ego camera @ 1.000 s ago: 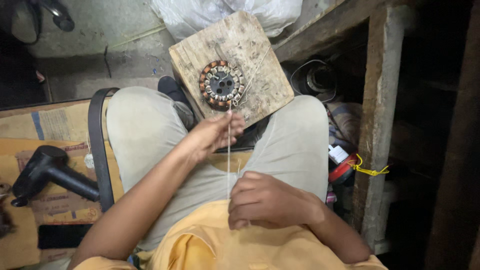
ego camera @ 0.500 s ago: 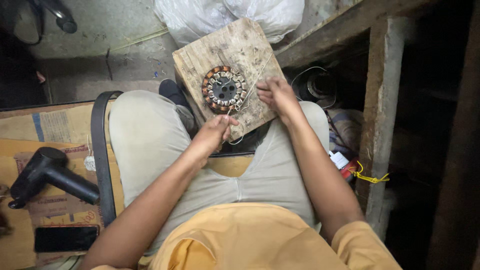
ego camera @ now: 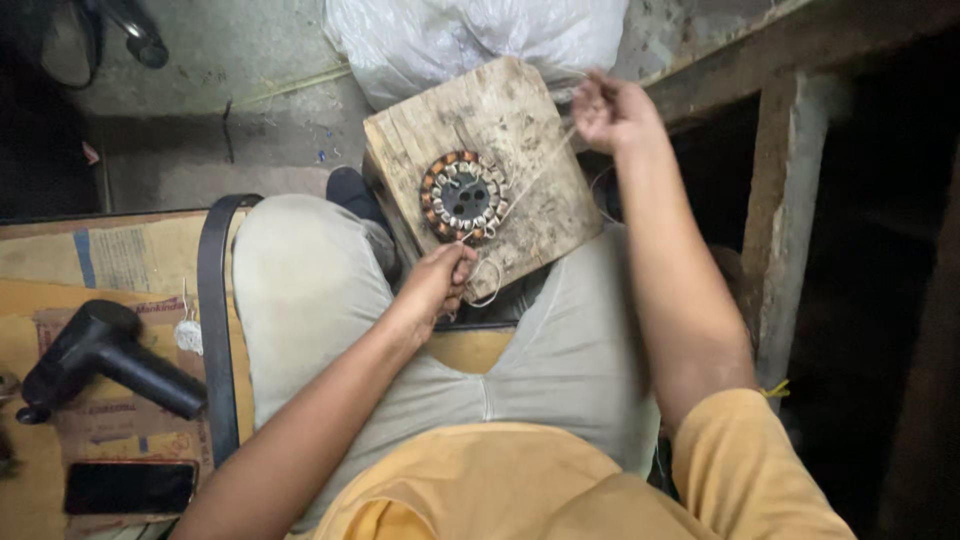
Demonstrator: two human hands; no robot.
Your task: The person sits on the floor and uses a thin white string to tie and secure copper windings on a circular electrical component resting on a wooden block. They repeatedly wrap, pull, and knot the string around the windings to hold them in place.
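Left hand: my left hand (ego camera: 440, 282) pinches a thin pale thread (ego camera: 530, 185) at the near edge of the stator (ego camera: 462, 196)
Right hand: my right hand (ego camera: 610, 108) is raised past the board's far corner, fingers closed on the thread's other end, pulling it taut
Stator: round, ringed with copper coils, lying flat on a worn wooden board (ego camera: 530, 120) across my knees
Surroundings: a black heat gun (ego camera: 100, 355) and a dark phone (ego camera: 130, 487) lie on cardboard to my left; a white plastic bag (ego camera: 470, 35) sits beyond the board
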